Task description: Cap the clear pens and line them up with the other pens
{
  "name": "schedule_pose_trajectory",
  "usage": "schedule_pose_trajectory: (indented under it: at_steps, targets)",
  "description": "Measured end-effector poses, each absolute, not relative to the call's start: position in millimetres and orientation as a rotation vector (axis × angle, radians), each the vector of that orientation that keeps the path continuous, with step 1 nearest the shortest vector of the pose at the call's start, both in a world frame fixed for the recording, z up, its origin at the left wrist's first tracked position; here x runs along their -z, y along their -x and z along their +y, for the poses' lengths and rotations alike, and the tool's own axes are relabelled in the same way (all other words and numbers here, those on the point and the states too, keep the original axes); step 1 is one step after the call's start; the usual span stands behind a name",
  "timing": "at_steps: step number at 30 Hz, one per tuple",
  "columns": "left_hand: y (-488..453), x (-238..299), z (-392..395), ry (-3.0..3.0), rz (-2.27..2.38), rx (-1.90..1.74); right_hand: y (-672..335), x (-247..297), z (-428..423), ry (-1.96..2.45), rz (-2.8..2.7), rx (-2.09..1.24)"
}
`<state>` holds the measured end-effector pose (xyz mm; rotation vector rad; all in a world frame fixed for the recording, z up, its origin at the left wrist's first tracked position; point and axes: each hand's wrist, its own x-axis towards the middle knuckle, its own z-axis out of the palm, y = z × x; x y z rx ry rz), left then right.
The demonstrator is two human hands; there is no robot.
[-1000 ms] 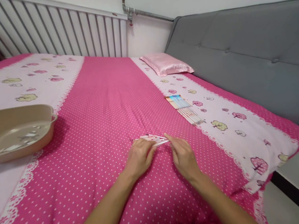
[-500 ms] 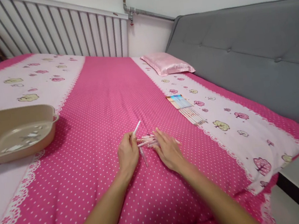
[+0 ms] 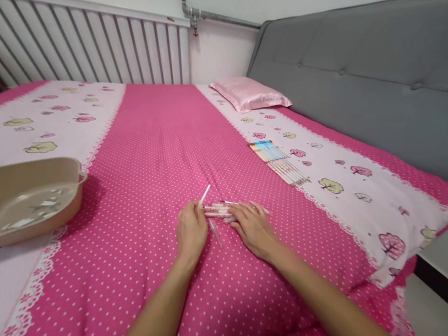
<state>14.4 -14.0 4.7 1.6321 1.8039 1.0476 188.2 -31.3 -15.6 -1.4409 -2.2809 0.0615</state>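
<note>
Left hand (image 3: 192, 231): fingers bent around one slim white stick (image 3: 205, 194). Right hand (image 3: 255, 227): palm down on a loose pile of slim white-and-pink sticks (image 3: 216, 210), between both hands. Beyond right hand, rightward: slender multicoloured sticks in two rows (image 3: 286, 172). Left of left hand: beige oval plastic basin (image 3: 46, 166).

Loose pens (image 3: 217, 213) lie on the bed (image 3: 154, 144). A basin (image 3: 13, 180) sits to their left, small pieces (image 3: 49, 203) inside. The pen rows (image 3: 272, 154) lie behind the loose pens, to the right. The pillow (image 3: 249, 93) lies behind the rows, beside the headboard (image 3: 360, 43). The radiator (image 3: 107, 45) stands behind the bed.
</note>
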Motion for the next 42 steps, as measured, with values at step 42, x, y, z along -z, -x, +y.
schedule_pose_trajectory:
  at_steps: [42]
  targets:
    - [-21,3,-7,-1.268,1.357,-1.14,-209,13,-28,1.473,-2.048,-0.106]
